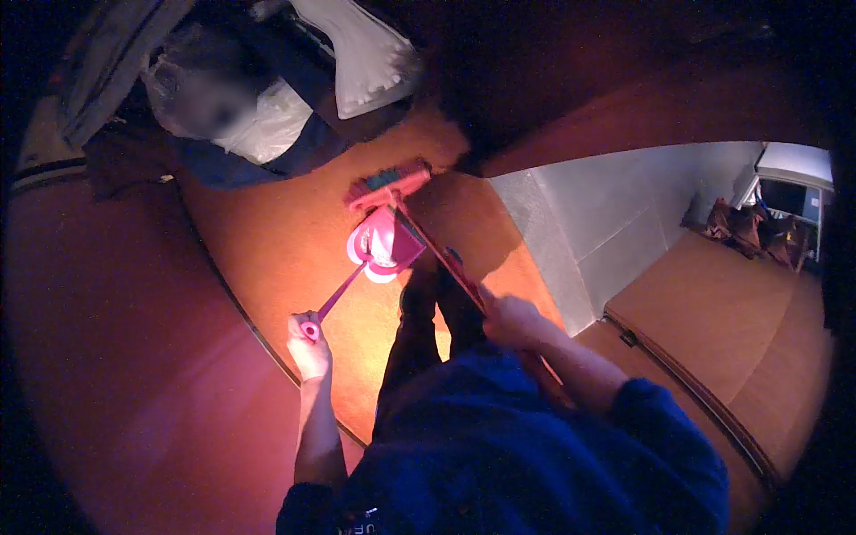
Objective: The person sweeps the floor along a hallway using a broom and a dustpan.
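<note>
My left hand (309, 346) is closed round the end of a thin pink handle, which runs down to a pink dustpan (392, 242) on the orange floor. Something pale shows in the pan, too bright to make out. Closed round the long stick of a broom is my right hand (510, 321). The red broom head (390, 185), with dark green bristles, lies just beyond the dustpan, its bristles pointing away from me.
Bags and dark cloth with a whitish plastic bag (272, 125) lie at the upper left. A grey panel (606, 227) stands to the right. Dark reddish bags (753, 230) sit at the far right. A dark floor strip (234, 290) runs along the left.
</note>
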